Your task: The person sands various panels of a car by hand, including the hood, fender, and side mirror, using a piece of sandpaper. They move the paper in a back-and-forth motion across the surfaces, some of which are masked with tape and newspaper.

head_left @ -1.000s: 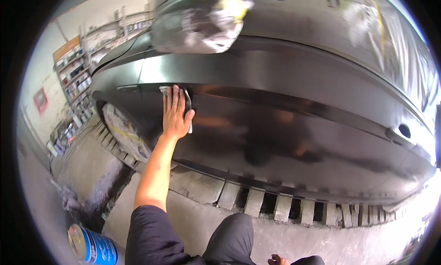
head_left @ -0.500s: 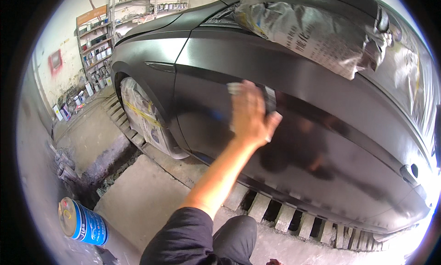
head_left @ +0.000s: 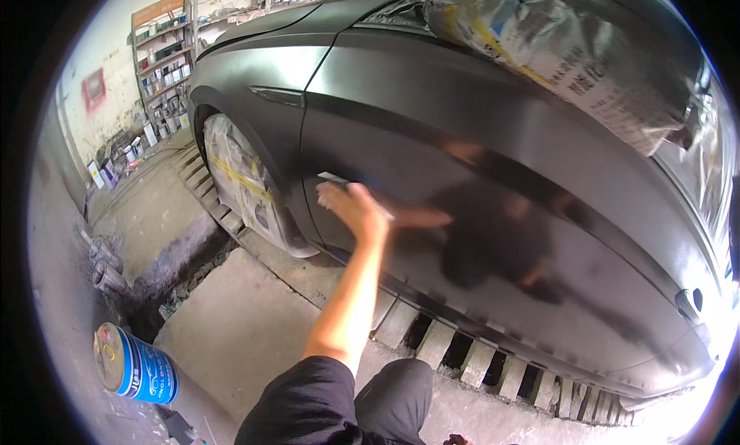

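My left hand [head_left: 357,210] presses flat on the front part of the dark matte car door [head_left: 493,314], close to the gap by the front fender. Under its palm and fingers is a thin, flat, pale pad [head_left: 330,176]; only its edges show, so I cannot tell whether it is cloth or an abrasive sheet. The fingers are somewhat smeared by motion. A dim reflection of the hand and of my body shows in the glossier lower door panel. My right hand is not seen; a small reddish-brown bit at the bottom edge is too little to make out.
Masking film and paper cover the side mirror and windows [head_left: 570,67] and the front wheel [head_left: 235,167]. A blue can [head_left: 146,372] stands at lower left, near a trench [head_left: 181,268]. Slatted grating [head_left: 435,348] runs beneath the car. Shelves [head_left: 164,63] of cans line the wall.
My left hand has slid forward and down along the door with the pad, toward the fender gap. The view has shifted slightly.
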A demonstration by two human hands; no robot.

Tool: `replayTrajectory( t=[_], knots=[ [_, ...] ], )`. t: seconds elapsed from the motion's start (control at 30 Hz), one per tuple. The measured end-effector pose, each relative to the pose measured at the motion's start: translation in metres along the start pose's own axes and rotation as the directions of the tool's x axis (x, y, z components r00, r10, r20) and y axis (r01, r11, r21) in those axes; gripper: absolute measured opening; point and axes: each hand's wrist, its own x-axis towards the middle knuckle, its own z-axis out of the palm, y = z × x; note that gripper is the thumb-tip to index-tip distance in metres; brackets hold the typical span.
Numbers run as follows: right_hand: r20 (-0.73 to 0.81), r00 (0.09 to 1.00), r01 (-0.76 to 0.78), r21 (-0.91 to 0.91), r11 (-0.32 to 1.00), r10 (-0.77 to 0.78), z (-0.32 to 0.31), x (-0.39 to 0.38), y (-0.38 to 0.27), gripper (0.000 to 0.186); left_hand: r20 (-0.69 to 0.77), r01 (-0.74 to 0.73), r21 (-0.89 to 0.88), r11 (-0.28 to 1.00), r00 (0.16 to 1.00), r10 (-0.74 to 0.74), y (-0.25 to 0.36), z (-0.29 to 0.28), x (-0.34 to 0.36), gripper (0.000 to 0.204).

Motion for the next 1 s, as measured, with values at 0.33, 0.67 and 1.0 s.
replayTrajectory(
  t=[0.33, 0.67, 1.0],
  knots=[
    [-0.070, 0.994, 0.085, -0.046, 0.995, -0.088, -0.009, -0.019, -0.013, 0.041, 0.022, -0.234, 0.015, 0.972, 0.972, 0.233, -0.028, -0.018, 0.066, 0.081],
    [-0.112, 0.981, -0.159, 0.022, 0.987, 0.160, -0.034, -0.037, -0.072, 0.039, 0.115, 0.697, -0.519, 0.495, 0.631, -0.767, -0.112, 0.016, -0.149, 0.079],
    [-0.097, 0.975, -0.203, -0.022, 0.979, 0.200, -0.029, -0.057, -0.076, 0.045, 0.031, 0.348, -0.488, 0.801, 0.924, -0.382, -0.231, -0.009, -0.027, 0.091]
  ],
)
